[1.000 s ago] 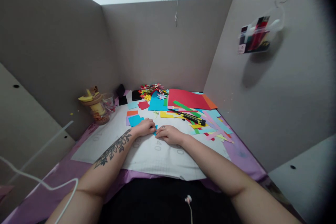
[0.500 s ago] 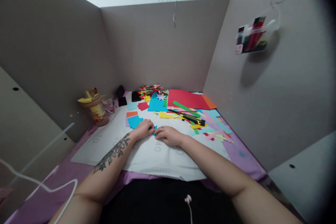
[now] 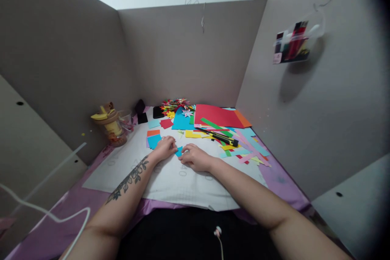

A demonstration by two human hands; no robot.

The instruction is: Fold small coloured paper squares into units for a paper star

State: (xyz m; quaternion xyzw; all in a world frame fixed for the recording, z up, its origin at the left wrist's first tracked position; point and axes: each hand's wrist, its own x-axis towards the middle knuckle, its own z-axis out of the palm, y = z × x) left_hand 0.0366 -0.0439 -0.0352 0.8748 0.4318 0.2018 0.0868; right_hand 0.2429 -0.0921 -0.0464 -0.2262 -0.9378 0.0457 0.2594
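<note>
A purple cloth (image 3: 283, 189) covers the table, topped by a numbered white sheet (image 3: 170, 189). A yellow-lidded tumbler (image 3: 113, 126) stands by the left edge; folded paper stars (image 3: 176, 105) and red paper (image 3: 213, 115) lie along the back edge, colored strips (image 3: 252, 148) toward the right, a small blue piece (image 3: 179, 151) mid-table.

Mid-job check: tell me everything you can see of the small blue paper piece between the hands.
The small blue paper piece is bright blue and looks like thin, plain paper. Its visible outline is uneven; any folds are too small to make out. It sits low over the white mat, between the two hands. The right hand has its fingertips over the right edge. The left hand has its fingertips by the left edge; whether they touch it, I cannot tell.
</note>
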